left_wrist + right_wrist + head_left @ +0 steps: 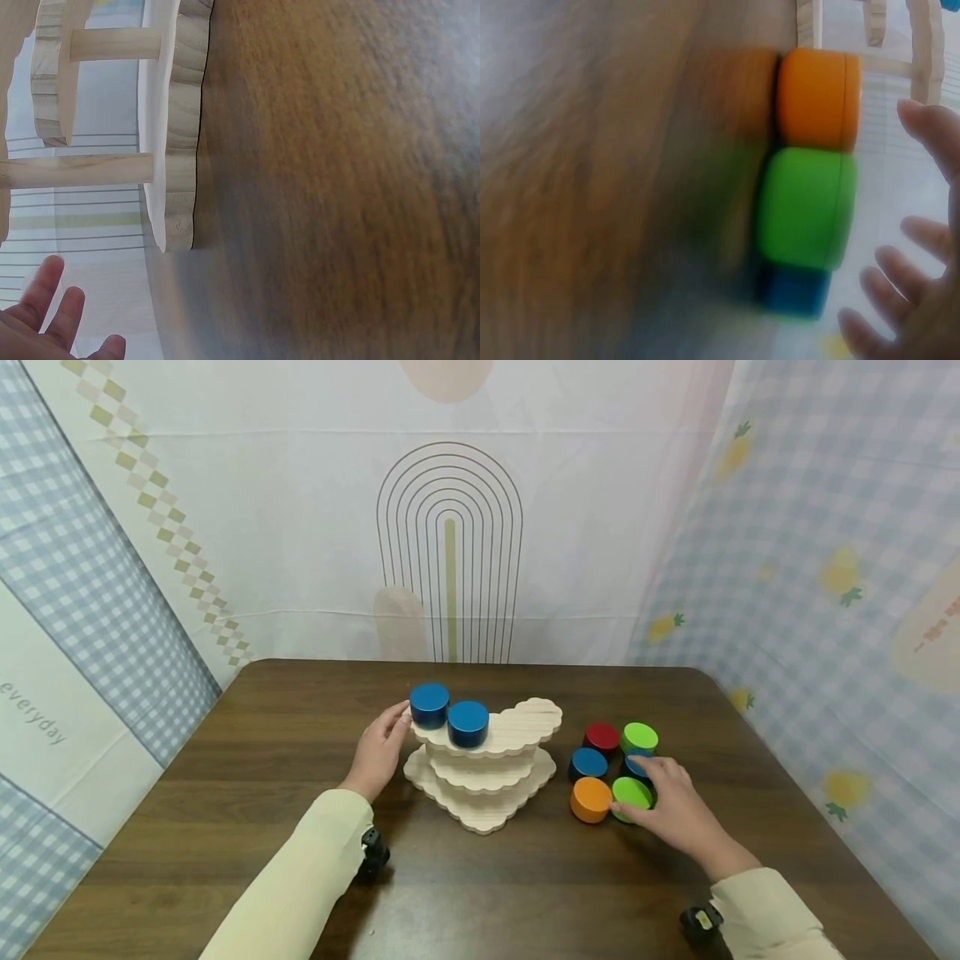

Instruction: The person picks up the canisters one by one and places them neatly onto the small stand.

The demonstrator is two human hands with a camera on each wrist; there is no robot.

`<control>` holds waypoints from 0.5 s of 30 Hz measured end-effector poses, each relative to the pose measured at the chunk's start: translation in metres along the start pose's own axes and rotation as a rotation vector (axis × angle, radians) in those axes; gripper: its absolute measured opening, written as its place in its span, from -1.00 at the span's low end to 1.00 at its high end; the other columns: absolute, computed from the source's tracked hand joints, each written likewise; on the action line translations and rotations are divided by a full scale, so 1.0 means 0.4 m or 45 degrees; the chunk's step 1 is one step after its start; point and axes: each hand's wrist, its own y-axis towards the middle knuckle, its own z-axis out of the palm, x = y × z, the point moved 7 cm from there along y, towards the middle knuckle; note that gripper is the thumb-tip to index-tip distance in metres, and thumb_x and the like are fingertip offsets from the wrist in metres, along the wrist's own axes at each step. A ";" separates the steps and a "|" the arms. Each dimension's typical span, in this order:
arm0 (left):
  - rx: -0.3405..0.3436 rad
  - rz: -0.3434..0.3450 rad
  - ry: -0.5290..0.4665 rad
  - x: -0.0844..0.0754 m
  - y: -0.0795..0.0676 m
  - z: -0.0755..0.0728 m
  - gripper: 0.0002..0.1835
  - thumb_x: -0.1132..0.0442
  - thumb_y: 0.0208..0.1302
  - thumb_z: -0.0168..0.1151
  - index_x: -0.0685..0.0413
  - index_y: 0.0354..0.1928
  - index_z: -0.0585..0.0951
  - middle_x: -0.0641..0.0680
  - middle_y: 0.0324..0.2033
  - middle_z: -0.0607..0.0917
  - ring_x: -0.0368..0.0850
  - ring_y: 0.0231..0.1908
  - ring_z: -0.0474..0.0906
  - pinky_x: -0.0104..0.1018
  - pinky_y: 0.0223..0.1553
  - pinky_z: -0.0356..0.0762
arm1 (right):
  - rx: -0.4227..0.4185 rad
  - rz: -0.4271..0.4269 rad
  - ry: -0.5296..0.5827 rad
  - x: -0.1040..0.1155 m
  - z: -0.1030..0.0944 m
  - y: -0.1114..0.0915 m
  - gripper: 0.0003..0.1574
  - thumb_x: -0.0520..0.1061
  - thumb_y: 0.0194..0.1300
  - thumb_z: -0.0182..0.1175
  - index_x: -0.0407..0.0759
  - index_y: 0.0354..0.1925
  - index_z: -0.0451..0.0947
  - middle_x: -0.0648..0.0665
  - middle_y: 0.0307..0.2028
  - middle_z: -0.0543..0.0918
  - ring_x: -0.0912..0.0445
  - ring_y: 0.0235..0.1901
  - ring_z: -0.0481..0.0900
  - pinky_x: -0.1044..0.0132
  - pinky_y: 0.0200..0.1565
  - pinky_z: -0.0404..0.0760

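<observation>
A tiered wooden stand (483, 814) with scalloped edges is on the table, its tiers held by wooden posts. Two blue round tins (468, 725) sit side by side on its top tier. By that tier's left end is my left hand (378, 752), fingertips near the left blue tin; contact is hard to tell. Its fingers are extended and spread in the left wrist view. Over a cluster of round tins reaches my right hand (678, 802), thumb and fingers apart. Below it are a green tin (806, 208), an orange tin (817, 97) and a partly covered blue tin (638, 763).
At the cluster's back are a red tin (602, 737) and another green tin (640, 737); another blue tin (588, 763) is at its left. The dark wooden table (480, 893) meets a patterned cloth (322, 552) at its far edge.
</observation>
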 end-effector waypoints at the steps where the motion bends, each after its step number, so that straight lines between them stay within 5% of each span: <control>1: 0.001 0.000 0.001 0.000 0.000 0.000 -0.53 0.07 0.53 -0.11 0.07 0.36 0.37 0.28 0.15 0.54 0.16 0.14 0.46 0.10 0.22 0.34 | 0.005 0.007 -0.005 -0.004 0.000 -0.002 0.05 0.29 0.14 0.33 -0.32 0.34 0.26 -0.40 0.18 0.33 -0.28 0.14 0.26 -0.31 0.06 0.39; 15: 0.003 -0.010 0.004 0.001 -0.001 0.000 -0.53 0.05 0.53 -0.11 0.04 0.37 0.37 0.27 0.15 0.53 0.16 0.15 0.45 0.12 0.22 0.32 | 0.090 0.118 -0.032 -0.049 0.021 -0.012 0.09 0.37 0.09 0.31 -0.35 0.29 0.30 -0.44 0.15 0.37 -0.29 0.10 0.33 -0.29 0.03 0.43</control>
